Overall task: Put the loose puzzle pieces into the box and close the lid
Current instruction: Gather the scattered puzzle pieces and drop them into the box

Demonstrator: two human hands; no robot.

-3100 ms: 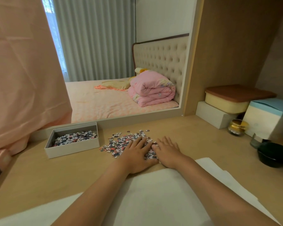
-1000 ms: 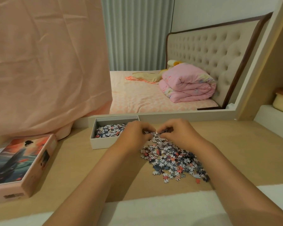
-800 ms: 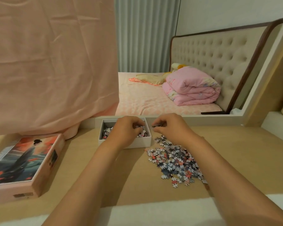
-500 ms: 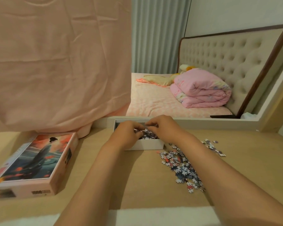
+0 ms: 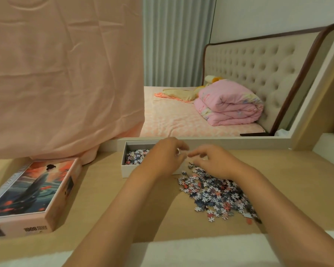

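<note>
The open white box [image 5: 124,164] stands at the back of the desk with several puzzle pieces [image 5: 135,157] inside. My left hand [image 5: 162,160] hovers over the box's right half and hides that end. Its fingers are curled, and what they hold is hidden. My right hand [image 5: 213,163] is just right of the box with its fingers apart and nothing in them. It hangs above the far end of a pile of loose puzzle pieces [image 5: 214,191] on the wood. The lid [image 5: 29,191], printed with a figure in a robe, lies at the left.
A pink cloth [image 5: 62,78] hangs down to the desk behind the lid. A mirror frame [image 5: 229,140] runs along the back edge, right behind the box. A white cloth [image 5: 201,251] covers the desk's near edge under my forearms.
Both hands carried a handful of pieces from the pile to the box. Since half a second ago my right hand has come back out to the right and spread its fingers. The camera has turned left.
</note>
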